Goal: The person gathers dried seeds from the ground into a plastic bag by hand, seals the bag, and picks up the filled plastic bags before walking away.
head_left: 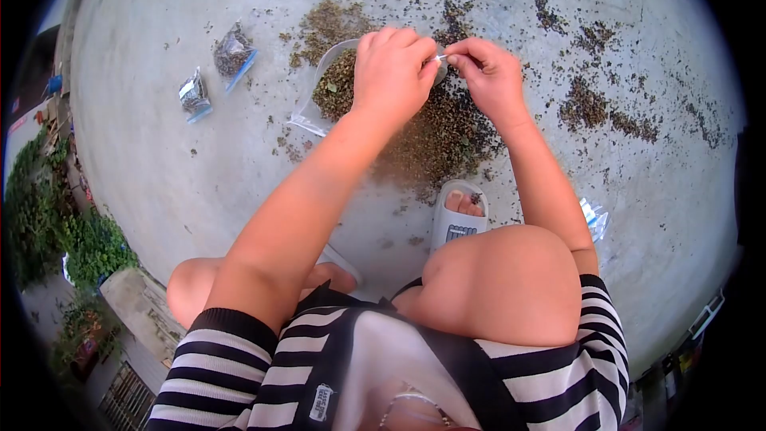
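My left hand [395,72] is closed, fingers curled down over the right side of a pale-rimmed bowl-like container [316,80]. Brown and green dried plant bits [335,89] fill it. Between my two hands shows a small white piece [440,57], too small to name. My right hand [488,80] pinches it between thumb and forefinger; the left fingertips meet its other end. A clear plastic edge [307,123] sticks out at the container's lower left. Under my hands lies a heap of dark dried plant bits [443,140] on the concrete.
Two filled clear zip bags, one larger [234,56] and one smaller [194,97], lie at left. More dried bits [586,104] are scattered at right. A crumpled plastic packet [594,219] lies beside my right elbow. My sandalled foot [461,215] stands below the heap. Green plants [88,243] grow at far left.
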`<action>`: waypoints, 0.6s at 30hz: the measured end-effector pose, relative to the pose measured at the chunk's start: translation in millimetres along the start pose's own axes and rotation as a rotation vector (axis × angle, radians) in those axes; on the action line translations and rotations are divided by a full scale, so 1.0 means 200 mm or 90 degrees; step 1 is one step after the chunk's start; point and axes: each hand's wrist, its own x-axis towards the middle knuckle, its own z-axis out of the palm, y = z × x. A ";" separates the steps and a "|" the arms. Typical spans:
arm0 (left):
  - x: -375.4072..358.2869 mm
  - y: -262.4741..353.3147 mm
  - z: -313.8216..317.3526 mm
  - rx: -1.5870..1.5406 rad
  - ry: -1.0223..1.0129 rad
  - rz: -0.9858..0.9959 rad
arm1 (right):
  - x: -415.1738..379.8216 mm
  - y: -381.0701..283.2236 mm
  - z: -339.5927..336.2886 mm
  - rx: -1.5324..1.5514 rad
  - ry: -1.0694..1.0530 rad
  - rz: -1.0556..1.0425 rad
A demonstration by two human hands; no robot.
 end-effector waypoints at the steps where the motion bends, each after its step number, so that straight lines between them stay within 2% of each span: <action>1: -0.01 0.00 0.00 0.003 -0.004 -0.003 | 0.00 0.01 0.01 0.009 0.004 -0.002; 12: -0.04 0.00 -0.04 -0.007 -0.037 -0.021 | -0.02 0.00 0.00 -0.016 0.028 -0.076; 15: -0.06 -0.01 -0.04 -0.020 -0.031 -0.017 | 0.01 -0.01 -0.04 0.015 -0.068 -0.103; 18: -0.09 -0.03 -0.05 -0.035 -0.061 -0.010 | 0.02 0.01 -0.03 -0.061 -0.127 -0.193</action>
